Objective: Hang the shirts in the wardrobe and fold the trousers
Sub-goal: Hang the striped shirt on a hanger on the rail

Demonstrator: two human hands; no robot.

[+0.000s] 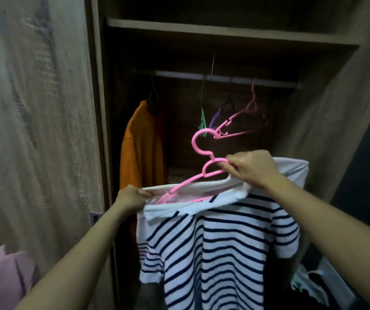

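Wardrobe [224,30]: open.
Striped shirt [224,242]: limp, light; take by collar [179,206].
Left hand [130,198]: pinches collar.
Right hand [251,168]: grips pink hanger [194,142].

The wardrobe [102,108] stands open, with a wooden shelf [224,32] across its upper part and a pale rail [179,74] below it. Near the rail's left end an orange shirt [141,148] hangs on a dark hanger [153,101]. Further right a green hanger [202,121], a purple hanger [218,114] and a bare pink hanger [252,103] hang close together, well apart from that shirt.
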